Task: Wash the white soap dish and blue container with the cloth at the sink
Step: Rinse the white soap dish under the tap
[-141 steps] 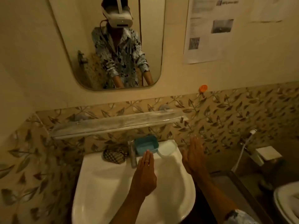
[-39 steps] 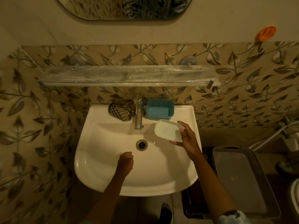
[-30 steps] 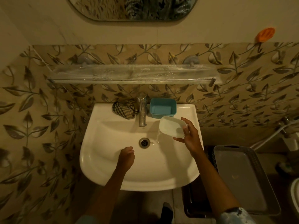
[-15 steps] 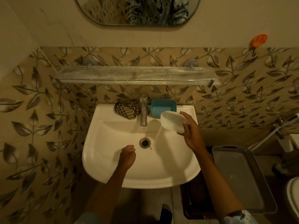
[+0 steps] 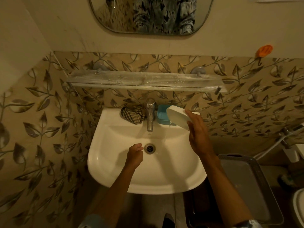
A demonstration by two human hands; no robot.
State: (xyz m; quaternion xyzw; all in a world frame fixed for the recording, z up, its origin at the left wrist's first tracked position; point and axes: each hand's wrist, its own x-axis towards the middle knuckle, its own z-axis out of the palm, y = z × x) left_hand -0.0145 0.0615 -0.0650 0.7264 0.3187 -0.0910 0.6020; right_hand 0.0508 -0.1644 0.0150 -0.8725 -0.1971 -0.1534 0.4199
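Note:
My right hand (image 5: 198, 134) grips the white soap dish (image 5: 178, 117) and holds it steeply tilted, bottom towards me, above the back right of the white sink (image 5: 105, 163); water drips from its lower edge. Behind it the blue container (image 5: 162, 115) rests on the sink's back ledge, partly hidden by the dish. A dark checked cloth (image 5: 132, 114) lies crumpled on the ledge left of the chrome tap (image 5: 150, 116). My left hand (image 5: 135, 153) hovers in the basin just left of the drain (image 5: 150, 148), fingers loosely curled, holding nothing.
A glass shelf (image 5: 144, 80) juts out from the leaf-patterned wall above the tap. A grey plastic tray (image 5: 246, 186) sits low to the right of the sink. A hose sprayer (image 5: 287, 134) and a toilet edge are at the far right. A mirror hangs above.
My right hand picked the soap dish off the ledge, then tipped it over further and raised it back towards the ledge, pouring water out. My left hand shifted slightly towards the drain.

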